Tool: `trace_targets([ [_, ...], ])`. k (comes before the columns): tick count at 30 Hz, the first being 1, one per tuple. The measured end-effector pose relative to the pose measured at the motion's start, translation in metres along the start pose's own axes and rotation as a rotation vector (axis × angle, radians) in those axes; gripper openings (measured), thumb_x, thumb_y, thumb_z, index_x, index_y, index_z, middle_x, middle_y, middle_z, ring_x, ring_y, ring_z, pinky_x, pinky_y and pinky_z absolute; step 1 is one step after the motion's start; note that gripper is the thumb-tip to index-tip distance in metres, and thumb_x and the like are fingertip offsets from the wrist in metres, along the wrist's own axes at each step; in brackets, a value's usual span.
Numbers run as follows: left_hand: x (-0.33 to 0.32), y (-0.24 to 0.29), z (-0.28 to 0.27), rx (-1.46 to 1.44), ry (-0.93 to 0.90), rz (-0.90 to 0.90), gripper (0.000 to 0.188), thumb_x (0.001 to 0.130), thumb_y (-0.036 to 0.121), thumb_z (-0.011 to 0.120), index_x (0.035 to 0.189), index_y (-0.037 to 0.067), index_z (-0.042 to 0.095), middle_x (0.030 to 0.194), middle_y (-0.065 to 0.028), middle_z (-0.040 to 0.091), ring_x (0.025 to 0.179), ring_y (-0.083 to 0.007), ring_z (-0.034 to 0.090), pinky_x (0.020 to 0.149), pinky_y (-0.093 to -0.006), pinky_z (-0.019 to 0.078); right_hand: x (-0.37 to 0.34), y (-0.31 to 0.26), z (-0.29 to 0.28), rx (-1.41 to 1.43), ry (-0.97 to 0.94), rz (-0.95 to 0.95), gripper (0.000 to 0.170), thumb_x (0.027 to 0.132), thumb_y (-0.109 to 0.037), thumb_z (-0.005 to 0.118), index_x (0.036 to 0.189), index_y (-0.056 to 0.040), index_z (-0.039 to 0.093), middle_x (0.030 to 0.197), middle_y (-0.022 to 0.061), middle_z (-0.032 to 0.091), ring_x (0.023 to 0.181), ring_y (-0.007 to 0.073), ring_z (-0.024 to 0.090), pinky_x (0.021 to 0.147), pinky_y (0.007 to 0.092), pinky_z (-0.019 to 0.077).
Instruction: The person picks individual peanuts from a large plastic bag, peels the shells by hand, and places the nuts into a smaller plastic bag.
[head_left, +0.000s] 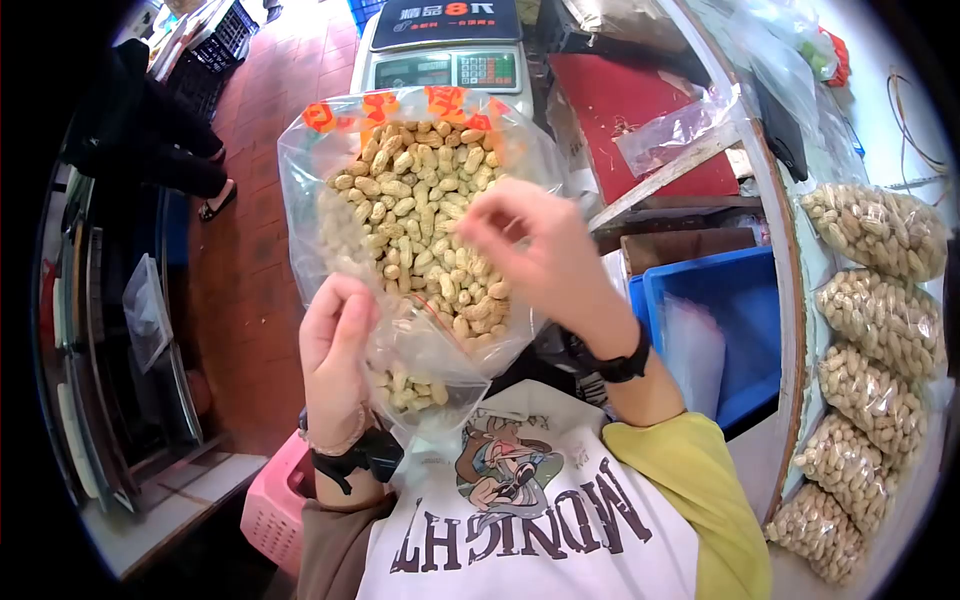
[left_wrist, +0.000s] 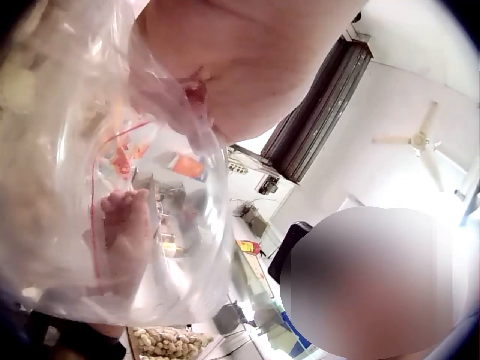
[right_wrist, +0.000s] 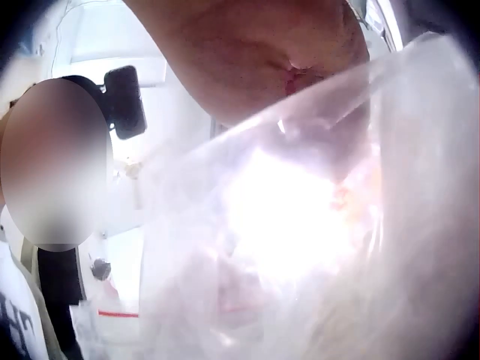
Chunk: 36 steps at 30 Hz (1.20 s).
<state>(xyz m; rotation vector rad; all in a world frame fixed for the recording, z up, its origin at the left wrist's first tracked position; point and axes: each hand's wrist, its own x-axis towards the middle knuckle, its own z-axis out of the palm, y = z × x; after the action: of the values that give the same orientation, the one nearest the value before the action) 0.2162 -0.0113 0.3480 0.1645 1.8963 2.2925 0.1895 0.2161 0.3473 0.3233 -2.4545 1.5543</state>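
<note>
In the head view, a large clear plastic bag (head_left: 300, 170) with orange-red printing stands open, full of unshelled peanuts (head_left: 425, 215). My left hand (head_left: 335, 335) grips the edge of a smaller clear zip bag (head_left: 460, 370) in front of it, fingers curled with the thumb on top. Several peanuts (head_left: 408, 392) lie at the bottom of that smaller bag. Over the right side of the peanut heap is my right hand (head_left: 540, 245), its fingers bent and blurred; I cannot tell whether they pinch a peanut. Through clear plastic, the left wrist view shows the right hand (left_wrist: 126, 221) with curled fingers.
A scale (head_left: 440, 70) stands behind the large bag. Several filled peanut bags (head_left: 880, 320) line the right counter. A blue bin (head_left: 715, 330) holding plastic bags is at right, a pink basket (head_left: 275, 505) at lower left. A person's legs (head_left: 180, 150) show at far left.
</note>
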Motion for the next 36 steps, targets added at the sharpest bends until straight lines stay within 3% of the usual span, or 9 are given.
trace_targets([
  [2, -0.008, 0.003, -0.01, -0.071, 0.025, 0.031, 0.019, 0.1, 0.017, 0.05, 0.084, 0.006, 0.046, 0.077, 0.0043, 0.041, 0.074, -0.0071, 0.035, 0.066, -0.0222, 0.0289, 0.002, 0.001, -0.004, 0.477, -0.02, 0.363, 0.009, 0.093, -0.009, 0.058, 0.092, -0.0022, 0.064, 0.084, 0.0055, 0.065, 0.073, 0.0091, 0.061, 0.065, 0.0225, 0.0491],
  [6, -0.02, 0.007, -0.029, -0.121, -0.127, 0.178, 0.038, 0.1, 0.033, 0.047, 0.07, 0.013, 0.038, 0.059, 0.0051, 0.033, 0.063, -0.0106, 0.03, 0.059, -0.0284, 0.025, 0.006, 0.011, 0.002, 0.528, -0.162, 0.332, 0.012, 0.093, -0.007, 0.053, 0.098, -0.0025, 0.063, 0.086, 0.0071, 0.064, 0.076, 0.0121, 0.062, 0.07, 0.0256, 0.0501],
  [8, -0.026, -0.002, -0.041, -0.316, -0.21, 0.225, 0.038, 0.098, 0.035, 0.051, 0.07, 0.011, 0.043, 0.062, 0.0022, 0.039, 0.064, -0.0127, 0.032, 0.06, -0.0304, 0.0252, 0.009, 0.016, 0.008, -0.081, -0.349, -0.032, 0.017, 0.092, -0.006, 0.05, 0.105, -0.0043, 0.061, 0.088, 0.0095, 0.063, 0.08, 0.0195, 0.063, 0.073, 0.0307, 0.0505],
  [9, -0.028, -0.003, -0.043, -0.311, -0.206, 0.224, 0.038, 0.098, 0.035, 0.051, 0.07, 0.011, 0.043, 0.062, 0.0022, 0.039, 0.064, -0.0127, 0.032, 0.06, -0.0304, 0.0252, 0.009, 0.011, 0.012, -0.13, -0.429, 0.001, 0.024, 0.087, -0.012, 0.055, 0.109, -0.0061, 0.06, 0.09, 0.012, 0.063, 0.084, 0.0287, 0.062, 0.075, 0.0371, 0.0506],
  [15, -0.029, -0.006, -0.053, -0.369, -0.309, 0.256, 0.041, 0.097, 0.039, 0.052, 0.068, 0.011, 0.047, 0.059, 0.0031, 0.038, 0.063, -0.0154, 0.032, 0.061, -0.0335, 0.0265, 0.01, 0.012, 0.022, -0.618, -0.698, -0.155, 0.033, 0.076, -0.021, 0.066, 0.105, -0.0065, 0.06, 0.092, 0.014, 0.064, 0.093, 0.0334, 0.061, 0.077, 0.0428, 0.0497],
  [20, -0.028, -0.001, -0.054, -0.089, -0.416, 0.335, 0.031, 0.087, 0.032, 0.06, 0.071, 0.006, 0.062, 0.074, -0.0016, 0.041, 0.075, -0.018, 0.037, 0.069, -0.033, 0.0312, 0.009, 0.013, 0.01, -0.632, -0.566, -0.122, 0.032, 0.074, -0.019, 0.069, 0.102, -0.0056, 0.059, 0.092, 0.0149, 0.063, 0.09, 0.0346, 0.061, 0.077, 0.0424, 0.0496],
  [25, -0.03, 0.014, -0.059, 0.464, -0.474, 0.341, 0.026, 0.05, 0.006, 0.056, 0.074, 0.007, 0.066, 0.085, -0.0059, 0.039, 0.078, -0.0233, 0.038, 0.071, -0.0312, 0.0338, 0.014, 0.019, -0.022, -0.496, -0.475, -0.072, 0.024, 0.075, -0.015, 0.072, 0.091, -0.0017, 0.06, 0.084, 0.0162, 0.063, 0.081, 0.0348, 0.063, 0.07, 0.042, 0.0487],
  [31, -0.03, 0.013, -0.049, 0.759, -0.314, 0.534, 0.025, 0.046, -0.001, 0.058, 0.068, 0.01, 0.065, 0.082, -0.004, 0.04, 0.077, -0.022, 0.04, 0.065, -0.0314, 0.0335, 0.014, 0.021, -0.022, -0.427, -0.474, 0.003, 0.018, 0.083, -0.01, 0.066, 0.095, 0.0013, 0.059, 0.073, 0.0165, 0.059, 0.067, 0.0306, 0.059, 0.064, 0.0372, 0.047],
  [36, -0.037, 0.007, -0.05, 0.54, -0.266, 0.565, 0.02, 0.048, -0.003, 0.059, 0.063, 0.01, 0.063, 0.08, -0.0021, 0.04, 0.077, -0.0212, 0.04, 0.066, -0.0318, 0.0344, 0.014, 0.023, -0.018, -0.299, -0.309, 0.103, 0.018, 0.09, -0.014, 0.061, 0.097, 0.0023, 0.059, 0.069, 0.0191, 0.057, 0.065, 0.03, 0.06, 0.063, 0.037, 0.0464],
])
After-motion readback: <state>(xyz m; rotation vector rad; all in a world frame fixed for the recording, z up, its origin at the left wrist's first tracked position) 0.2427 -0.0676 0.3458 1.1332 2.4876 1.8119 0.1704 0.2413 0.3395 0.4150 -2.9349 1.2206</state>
